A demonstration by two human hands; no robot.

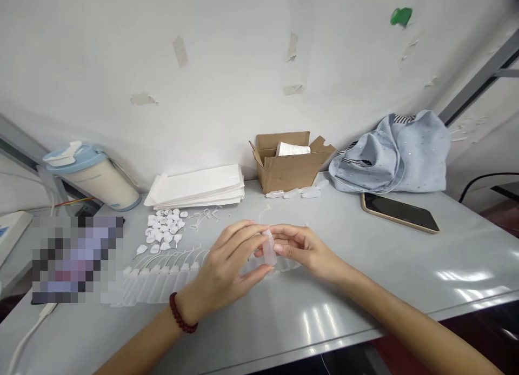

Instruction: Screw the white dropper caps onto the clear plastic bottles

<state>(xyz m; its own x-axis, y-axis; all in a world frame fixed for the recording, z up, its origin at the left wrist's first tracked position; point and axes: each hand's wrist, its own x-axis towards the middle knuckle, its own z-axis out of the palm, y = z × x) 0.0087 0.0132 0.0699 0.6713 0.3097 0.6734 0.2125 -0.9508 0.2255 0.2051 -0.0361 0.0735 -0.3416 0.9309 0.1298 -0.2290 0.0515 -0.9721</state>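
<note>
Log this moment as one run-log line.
left hand: holds translucent plastic squeeze bottle | right hand: pinches same bottle | nearby: row of translucent plastic bottles | white plastic caps

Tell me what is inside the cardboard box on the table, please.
The open cardboard box holds a white packet near its top; the box walls and the packet hide anything lower down.

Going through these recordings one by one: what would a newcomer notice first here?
The left hand and right hand at the table's centre catch the eye, a translucent plastic bottle held between them. Left of them lie a row of similar bottles and white plastic pieces; behind stands an open cardboard box.
</note>
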